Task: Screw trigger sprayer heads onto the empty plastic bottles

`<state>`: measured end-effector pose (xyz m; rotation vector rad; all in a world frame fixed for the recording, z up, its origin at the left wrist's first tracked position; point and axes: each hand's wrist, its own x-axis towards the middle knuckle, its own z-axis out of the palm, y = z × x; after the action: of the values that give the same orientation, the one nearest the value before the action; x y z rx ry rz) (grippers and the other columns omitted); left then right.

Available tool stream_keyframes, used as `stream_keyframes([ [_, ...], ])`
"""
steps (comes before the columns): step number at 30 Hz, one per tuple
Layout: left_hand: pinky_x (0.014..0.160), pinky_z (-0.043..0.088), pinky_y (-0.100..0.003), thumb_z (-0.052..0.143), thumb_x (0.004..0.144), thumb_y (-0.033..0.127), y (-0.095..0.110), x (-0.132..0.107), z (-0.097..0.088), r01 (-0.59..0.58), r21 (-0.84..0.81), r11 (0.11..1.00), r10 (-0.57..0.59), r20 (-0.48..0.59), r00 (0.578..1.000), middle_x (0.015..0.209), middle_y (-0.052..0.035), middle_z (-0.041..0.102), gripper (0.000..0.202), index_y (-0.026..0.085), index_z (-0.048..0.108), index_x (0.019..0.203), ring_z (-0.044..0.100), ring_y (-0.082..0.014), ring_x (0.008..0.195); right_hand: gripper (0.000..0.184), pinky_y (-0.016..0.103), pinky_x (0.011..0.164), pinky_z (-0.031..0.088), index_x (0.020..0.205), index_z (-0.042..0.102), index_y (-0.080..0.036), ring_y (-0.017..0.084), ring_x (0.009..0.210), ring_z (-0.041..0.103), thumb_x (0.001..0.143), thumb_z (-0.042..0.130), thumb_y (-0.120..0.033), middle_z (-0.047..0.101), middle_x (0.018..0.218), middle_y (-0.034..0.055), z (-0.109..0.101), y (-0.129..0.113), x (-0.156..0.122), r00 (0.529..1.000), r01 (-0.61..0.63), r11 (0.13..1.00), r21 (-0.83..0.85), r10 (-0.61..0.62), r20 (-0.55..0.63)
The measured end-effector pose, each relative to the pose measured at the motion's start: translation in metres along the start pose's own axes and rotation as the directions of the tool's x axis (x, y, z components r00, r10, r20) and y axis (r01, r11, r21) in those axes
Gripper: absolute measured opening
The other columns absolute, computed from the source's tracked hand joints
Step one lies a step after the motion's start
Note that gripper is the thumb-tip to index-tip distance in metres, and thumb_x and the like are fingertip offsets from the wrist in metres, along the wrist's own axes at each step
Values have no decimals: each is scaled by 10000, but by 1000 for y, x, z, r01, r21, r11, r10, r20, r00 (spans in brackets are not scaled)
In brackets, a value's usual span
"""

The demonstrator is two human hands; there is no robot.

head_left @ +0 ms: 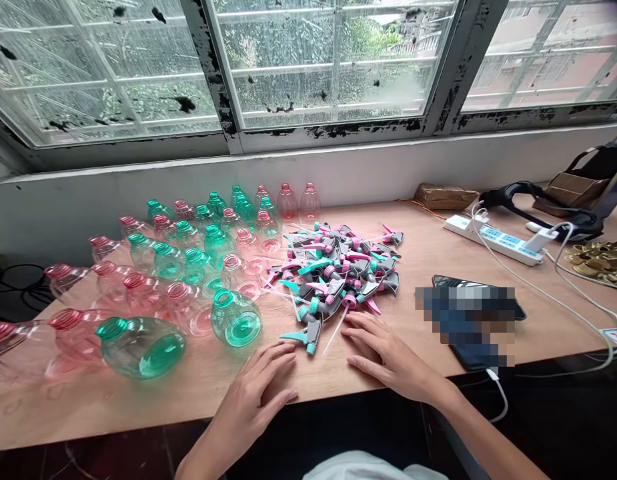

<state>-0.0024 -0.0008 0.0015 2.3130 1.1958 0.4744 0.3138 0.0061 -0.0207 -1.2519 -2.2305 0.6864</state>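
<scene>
My left hand (263, 383) rests at the table's front edge, fingers loosely stretched and holding nothing. Just beyond its fingertips lies a trigger sprayer head (311, 335) with a teal lever and collar on a grey body. My right hand (381, 347) lies on the wood with its fingers apart and empty, close to the front of a heap of spray heads (338, 267) in pink, teal and grey. Thin white dip tubes stick out of the heap. Nearest my left hand stands a clear green bottle (237, 320) without a cap; another green bottle (141, 350) is further left.
Rows of open pink bottles (188, 307) and green bottles fill the left of the wooden table (268, 393). At the right are two phones, partly blurred out (481, 297), a white power strip (493, 240) with cables, a black headset strap (543, 213) and a cardboard box (445, 197).
</scene>
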Motion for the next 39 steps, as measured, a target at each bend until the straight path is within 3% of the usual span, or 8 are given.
stream_keyframes([
  [9, 1160, 504, -495, 615, 997, 314, 0, 1, -1, -32, 38, 999, 32, -7, 999, 1513, -33, 582, 437, 368, 512, 1418, 500, -275, 1439, 383, 540, 1250, 269, 1400, 588, -236, 303, 1488, 348, 1030, 638, -317, 464, 1578, 126, -1, 0, 1, 1000, -3, 1000, 3, 3, -1],
  [14, 1104, 551, -354, 613, 990, 187, -1, -6, 4, -154, 68, 986, 165, -220, 961, 1416, -50, 618, 435, 323, 535, 1395, 610, -222, 1318, 380, 538, 1249, 276, 1398, 589, -239, 302, 1488, 350, 1031, 634, -322, 465, 1579, 123, -1, 0, 1, 1000, -5, 1000, 7, 5, 3],
  [17, 1233, 387, -465, 625, 963, 106, -2, -2, -3, -168, 132, 977, 210, -455, 865, 1432, -59, 539, 473, 331, 531, 1369, 474, -258, 1429, 375, 538, 1250, 274, 1399, 589, -242, 300, 1488, 350, 1035, 627, -325, 468, 1578, 121, -1, 0, 1, 1000, -6, 1000, 10, 5, 1],
  [19, 1255, 307, -561, 714, 911, 124, -4, 9, -11, -30, 238, 971, 189, -682, 707, 1472, -103, 516, 579, 298, 507, 1423, 413, -333, 1471, 373, 540, 1252, 270, 1396, 591, -241, 301, 1488, 351, 1035, 628, -329, 469, 1579, 122, -1, -1, 1, 1000, -5, 1000, 11, 5, 0],
  [21, 1257, 277, -591, 762, 891, 204, -7, 22, -18, 80, 261, 962, 152, -756, 637, 1554, -166, 446, 743, 251, 388, 1531, 357, -376, 1504, 373, 545, 1250, 273, 1394, 594, -239, 305, 1486, 354, 1034, 628, -333, 470, 1579, 123, -2, -1, 1, 1000, -5, 1000, 13, 5, 0],
  [25, 1268, 273, -577, 751, 905, 240, -12, 38, -20, 119, 246, 962, 109, -747, 656, 1634, -152, 322, 856, 299, 242, 1591, 309, -369, 1536, 377, 553, 1244, 286, 1395, 596, -241, 314, 1481, 364, 1032, 629, -337, 477, 1575, 123, -2, -1, 0, 1000, -8, 1000, 21, 8, -1],
  [31, 1225, 376, -544, 731, 920, 261, -12, 28, -17, 113, 154, 982, 44, -756, 653, 1523, -68, 399, 784, 411, 272, 1538, 398, -324, 1474, 371, 566, 1241, 280, 1389, 604, -257, 317, 1479, 366, 1027, 638, -328, 485, 1570, 117, -2, -2, 0, 1000, -4, 999, 50, 5, -15],
  [39, 1209, 335, -609, 715, 893, 430, -21, 16, -10, 186, -72, 980, -187, -648, 739, 1391, -119, 526, 664, 271, 414, 1464, 454, -385, 1399, 291, 510, 1183, 403, 1313, 659, -281, 310, 1385, 506, 1024, 636, -309, 611, 1462, 89, 0, -3, 0, 993, 36, 987, 157, -17, -117],
])
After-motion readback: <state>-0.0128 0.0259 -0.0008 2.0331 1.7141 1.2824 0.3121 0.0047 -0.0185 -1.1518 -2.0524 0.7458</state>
